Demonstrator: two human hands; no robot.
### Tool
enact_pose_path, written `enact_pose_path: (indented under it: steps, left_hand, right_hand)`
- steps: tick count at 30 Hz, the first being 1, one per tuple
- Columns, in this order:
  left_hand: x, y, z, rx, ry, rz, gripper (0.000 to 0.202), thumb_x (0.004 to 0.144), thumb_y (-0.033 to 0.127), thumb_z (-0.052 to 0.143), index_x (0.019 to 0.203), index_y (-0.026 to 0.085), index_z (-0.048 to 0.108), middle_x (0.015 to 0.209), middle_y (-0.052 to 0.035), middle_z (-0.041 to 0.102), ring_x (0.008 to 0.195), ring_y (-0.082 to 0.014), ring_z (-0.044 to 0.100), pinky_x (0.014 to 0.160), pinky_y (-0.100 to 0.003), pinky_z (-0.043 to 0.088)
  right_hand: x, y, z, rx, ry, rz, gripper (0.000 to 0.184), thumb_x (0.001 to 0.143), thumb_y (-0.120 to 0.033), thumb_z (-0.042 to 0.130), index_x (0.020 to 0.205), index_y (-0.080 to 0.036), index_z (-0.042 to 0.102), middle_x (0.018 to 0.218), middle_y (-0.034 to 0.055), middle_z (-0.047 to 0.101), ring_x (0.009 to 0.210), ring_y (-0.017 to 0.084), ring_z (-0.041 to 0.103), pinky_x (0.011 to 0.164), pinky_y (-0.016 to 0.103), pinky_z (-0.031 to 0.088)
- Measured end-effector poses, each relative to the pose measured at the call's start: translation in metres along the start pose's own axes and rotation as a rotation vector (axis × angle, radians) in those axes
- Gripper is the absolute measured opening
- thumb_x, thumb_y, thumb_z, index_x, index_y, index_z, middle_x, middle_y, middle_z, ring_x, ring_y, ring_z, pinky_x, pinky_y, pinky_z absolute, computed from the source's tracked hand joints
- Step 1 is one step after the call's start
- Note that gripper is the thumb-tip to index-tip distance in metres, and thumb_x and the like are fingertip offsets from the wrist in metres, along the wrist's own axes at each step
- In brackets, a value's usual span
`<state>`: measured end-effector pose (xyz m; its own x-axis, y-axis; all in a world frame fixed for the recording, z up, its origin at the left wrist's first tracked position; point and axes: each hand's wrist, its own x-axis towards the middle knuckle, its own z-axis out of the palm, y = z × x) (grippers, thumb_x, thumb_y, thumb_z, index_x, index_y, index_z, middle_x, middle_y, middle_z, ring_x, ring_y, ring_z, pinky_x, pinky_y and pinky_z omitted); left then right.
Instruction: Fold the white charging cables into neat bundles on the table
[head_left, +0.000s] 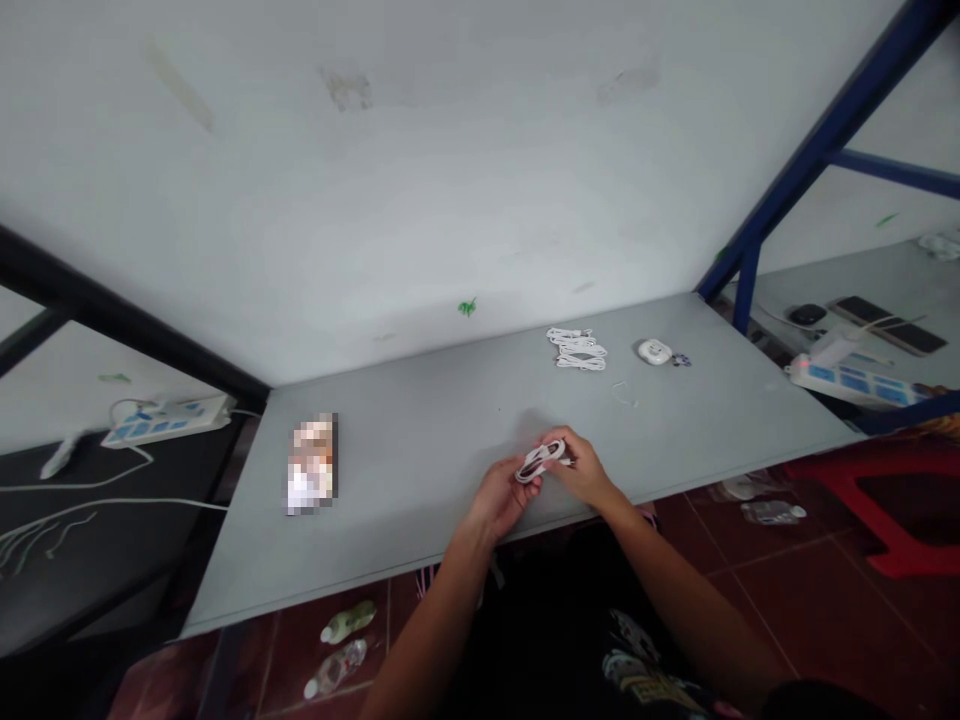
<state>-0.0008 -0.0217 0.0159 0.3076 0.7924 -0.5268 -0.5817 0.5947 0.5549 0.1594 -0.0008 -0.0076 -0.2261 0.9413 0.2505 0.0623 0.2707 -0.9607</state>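
Observation:
A coiled white cable [541, 459] is held between both hands above the front part of the grey table [420, 440]. My left hand [504, 497] grips the coil's left end, its fingers partly under it. Closed on the right end is my right hand [576, 466], with the thumb lying along the loops. Farther back on the table lie several bundled white cables [577, 350]. A thin pale loop, perhaps a tie [623, 394], rests on the surface between those bundles and my right hand.
A white rounded case [655, 352] with a small purple charm sits at the back right. Toward the left lies a pixelated item [311, 465]. Blue posts [795, 170] and a power strip [855, 380] stand right, another power strip [169, 420] left. Bottles [336, 668] lie on the floor.

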Motion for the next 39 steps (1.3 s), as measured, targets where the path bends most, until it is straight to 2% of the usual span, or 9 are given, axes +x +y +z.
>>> enact_pose_path:
  steps: [4,9,17,20,23,26,30,35,39]
  left_hand:
    - [0.006,-0.013,0.002,0.276,0.05,0.166,0.03,0.086,0.038,0.064,0.072,0.012,0.066,0.06,-0.0021,0.06,0.046,-0.0109,0.05,0.044,-0.023,0.036]
    - [0.008,-0.014,-0.002,0.74,0.172,0.52,0.04,0.088,0.04,0.062,0.055,0.017,0.059,0.051,0.0004,0.052,0.051,-0.0128,0.041,0.052,-0.025,0.03]
    - [-0.005,0.0,-0.008,0.872,-0.081,0.469,0.013,0.074,0.022,0.078,0.067,0.023,0.067,0.059,-0.0019,0.058,0.062,-0.0201,0.053,0.066,-0.024,0.037]
    - [-0.005,0.006,-0.011,0.868,-0.102,0.495,0.015,0.076,0.025,0.076,0.066,0.024,0.066,0.056,-0.0008,0.056,0.058,-0.0196,0.052,0.063,-0.024,0.038]
    - [-0.004,0.014,-0.014,0.926,-0.087,0.505,0.018,0.081,0.03,0.072,0.066,0.024,0.065,0.055,0.0,0.055,0.053,-0.0175,0.046,0.059,-0.024,0.036]
    - [-0.001,0.021,-0.017,0.995,-0.085,0.468,0.024,0.086,0.035,0.065,0.067,0.022,0.066,0.056,0.0002,0.054,0.052,-0.0159,0.042,0.056,-0.024,0.033]
    - [0.005,0.022,-0.023,1.02,-0.05,0.461,0.028,0.089,0.041,0.059,0.077,0.019,0.071,0.06,0.0006,0.057,0.059,-0.016,0.046,0.059,-0.024,0.035]
    - [0.01,0.012,-0.027,1.18,0.09,0.501,0.05,0.099,0.047,0.033,0.09,0.014,0.07,0.071,-0.0035,0.064,0.069,-0.0184,0.055,0.068,-0.028,0.041]
    - [0.011,0.003,-0.02,1.358,0.157,0.536,0.049,0.1,0.044,0.031,0.09,0.014,0.068,0.081,-0.0086,0.07,0.076,-0.0213,0.062,0.074,-0.032,0.045]
  right_hand:
    - [0.003,0.003,0.016,-0.234,0.178,-0.02,0.035,0.095,-0.049,0.046,0.076,-0.023,0.06,0.067,0.0028,0.062,0.065,0.019,0.058,0.066,0.033,0.049]
    - [0.007,0.002,0.024,-0.317,0.217,-0.065,0.036,0.095,-0.047,0.045,0.08,-0.023,0.066,0.072,0.0062,0.067,0.068,0.022,0.061,0.07,0.035,0.05]
    - [0.018,0.01,0.011,-0.154,0.022,0.275,0.061,0.093,-0.061,0.043,0.05,-0.021,0.057,0.044,0.0004,0.054,0.044,0.015,0.05,0.047,0.027,0.038]
    - [0.023,0.014,-0.016,-0.261,0.015,0.198,0.053,0.096,-0.056,0.041,0.063,-0.02,0.063,0.057,0.003,0.062,0.055,0.018,0.056,0.056,0.029,0.045]
    - [0.024,0.02,-0.063,-0.739,0.306,0.037,0.034,0.094,-0.043,0.047,0.09,-0.017,0.068,0.092,0.0136,0.069,0.089,0.027,0.059,0.083,0.041,0.046]
    - [0.02,0.029,-0.105,-1.171,0.368,0.155,0.033,0.092,-0.033,0.05,0.108,-0.008,0.065,0.113,0.0245,0.061,0.106,0.035,0.051,0.09,0.049,0.041]
    - [0.017,0.035,-0.132,-1.401,0.21,0.337,0.029,0.094,-0.027,0.047,0.105,-0.006,0.065,0.11,0.0246,0.06,0.104,0.036,0.05,0.083,0.046,0.042]
    - [0.022,0.027,-0.134,-1.336,0.048,0.274,0.024,0.095,-0.02,0.042,0.093,-0.008,0.063,0.099,0.0227,0.063,0.096,0.032,0.055,0.083,0.042,0.043]
    - [0.012,0.004,-0.087,-0.841,0.015,0.061,0.018,0.096,-0.025,0.042,0.095,-0.016,0.058,0.087,0.0113,0.066,0.079,0.023,0.06,0.076,0.034,0.047]
